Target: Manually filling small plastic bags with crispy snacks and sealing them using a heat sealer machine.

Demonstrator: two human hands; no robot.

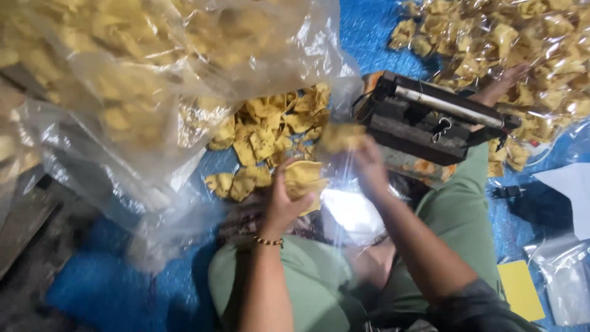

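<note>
My left hand [284, 203] holds a stack of yellow crackers [304, 178] above my lap. My right hand [367, 166] is blurred; it grips more crackers [342, 136] together with the top of a small clear plastic bag [351, 212] that hangs under it. Just beyond both hands lies a loose heap of yellow crackers [270, 129] on the blue sheet. My legs, in green trousers [458, 215], are folded below the hands.
A dark heat-sealing machine [430, 117] stands right behind my right hand. A large clear bag of crackers [135, 67] fills the upper left. Packed cracker bags [522, 43] pile at the upper right. A yellow card [519, 289] and empty clear bags [565, 276] lie at the right.
</note>
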